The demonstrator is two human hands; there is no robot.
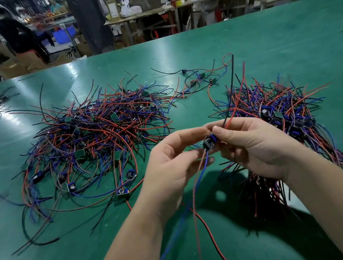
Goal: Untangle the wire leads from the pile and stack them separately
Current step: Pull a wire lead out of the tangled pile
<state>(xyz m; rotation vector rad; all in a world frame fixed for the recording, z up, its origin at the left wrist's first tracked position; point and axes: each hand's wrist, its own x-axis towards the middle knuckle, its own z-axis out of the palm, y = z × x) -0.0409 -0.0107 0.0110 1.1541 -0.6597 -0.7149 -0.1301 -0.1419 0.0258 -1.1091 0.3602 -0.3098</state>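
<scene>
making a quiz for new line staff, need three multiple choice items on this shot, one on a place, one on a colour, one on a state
1. Where does the tangled pile lie?
A) on the table, left of the left hand
B) in a box
C) on the floor

2. What colours are the two wires hanging below the held module?
A) yellow and white
B) red and blue
C) green and orange

3. How is the module held?
A) it lies untouched
B) by one hand only
C) between the fingers of both hands

Key: 1 A, the pile spreads over the green top beside the left hand. 2 B, one red and one blue lead drop from it. 3 C, the left hand and right hand both pinch it above the table.
</scene>
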